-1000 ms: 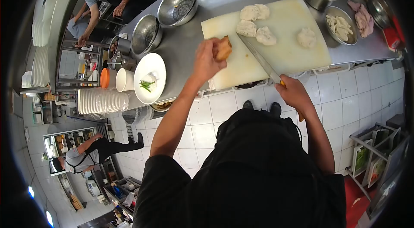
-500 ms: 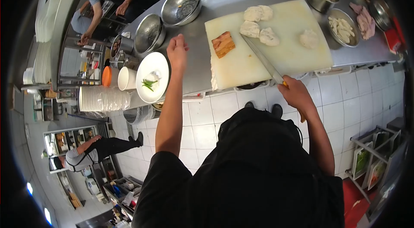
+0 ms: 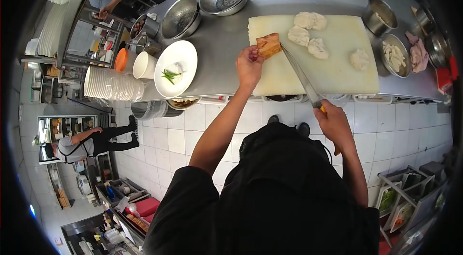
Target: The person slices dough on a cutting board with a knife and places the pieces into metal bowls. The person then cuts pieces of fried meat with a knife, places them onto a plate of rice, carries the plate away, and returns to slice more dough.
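Observation:
On the upper left part of the white cutting board (image 3: 337, 74) lies a browned slab of meat (image 3: 268, 46). My left hand (image 3: 249, 64) has its fingers closed at the slab's left edge. A long knife (image 3: 303, 77) is gripped by its handle in my right hand (image 3: 333, 124); its blade points up and left, with the tip at the slab's right side. Several pale dough-like pieces (image 3: 299, 36) sit near the board's top, and one more (image 3: 359, 59) lies toward its right edge.
Left of the board stand a white plate (image 3: 185, 79) with green strips, metal bowls (image 3: 181, 18) and stacked cups (image 3: 108, 84). To the right are a metal pot (image 3: 380, 16), a bowl of pale strips (image 3: 395, 56) and a pink cloth (image 3: 418, 52). Co-workers stand at the left.
My left hand let go of the slab, moved left, and has now come back to its edge. The view has shifted. My right hand still holds the knife.

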`<state>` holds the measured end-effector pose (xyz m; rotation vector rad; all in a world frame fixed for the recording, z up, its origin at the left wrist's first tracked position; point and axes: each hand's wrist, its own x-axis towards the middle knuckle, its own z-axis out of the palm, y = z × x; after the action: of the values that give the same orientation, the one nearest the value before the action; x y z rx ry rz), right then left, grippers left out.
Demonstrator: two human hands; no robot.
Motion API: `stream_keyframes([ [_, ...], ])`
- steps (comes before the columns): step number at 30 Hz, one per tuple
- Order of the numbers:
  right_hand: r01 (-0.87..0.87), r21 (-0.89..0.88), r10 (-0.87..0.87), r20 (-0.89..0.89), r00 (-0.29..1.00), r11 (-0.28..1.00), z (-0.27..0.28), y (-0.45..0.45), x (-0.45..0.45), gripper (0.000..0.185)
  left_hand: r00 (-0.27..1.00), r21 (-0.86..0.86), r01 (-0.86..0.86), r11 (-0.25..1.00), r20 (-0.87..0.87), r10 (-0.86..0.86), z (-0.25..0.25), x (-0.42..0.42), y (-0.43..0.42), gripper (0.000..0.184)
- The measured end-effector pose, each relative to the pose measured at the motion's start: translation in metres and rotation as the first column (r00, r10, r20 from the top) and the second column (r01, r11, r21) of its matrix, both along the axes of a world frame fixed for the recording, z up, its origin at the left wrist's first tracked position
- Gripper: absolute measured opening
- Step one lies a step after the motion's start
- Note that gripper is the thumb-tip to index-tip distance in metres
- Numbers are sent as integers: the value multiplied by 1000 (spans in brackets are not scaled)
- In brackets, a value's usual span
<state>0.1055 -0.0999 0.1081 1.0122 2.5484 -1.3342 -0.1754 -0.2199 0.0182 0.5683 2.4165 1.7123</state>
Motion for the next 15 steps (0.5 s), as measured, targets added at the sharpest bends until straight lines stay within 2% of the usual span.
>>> stream_keyframes([
  [3,18,-9,-18,-3,1000,1000,0,0,2,26,998,1,46,999,41,-46,-3,-3,-1,38],
  [6,19,12,-18,-33,999,1000,-5,1,6,27,996,-21,53,998,-75,-54,5,0,-6,48],
  [9,48,15,-48,-15,999,999,-1,1,11,27,915,-193,150,970,-344,-210,33,-7,-9,66],
  [12,42,39,-40,-54,998,998,-13,3,15,26,736,-444,202,873,-519,-435,54,-24,7,85],
  [15,7,83,1,-86,996,997,-26,5,8,26,724,-607,281,743,-374,-580,60,-37,26,85],
])
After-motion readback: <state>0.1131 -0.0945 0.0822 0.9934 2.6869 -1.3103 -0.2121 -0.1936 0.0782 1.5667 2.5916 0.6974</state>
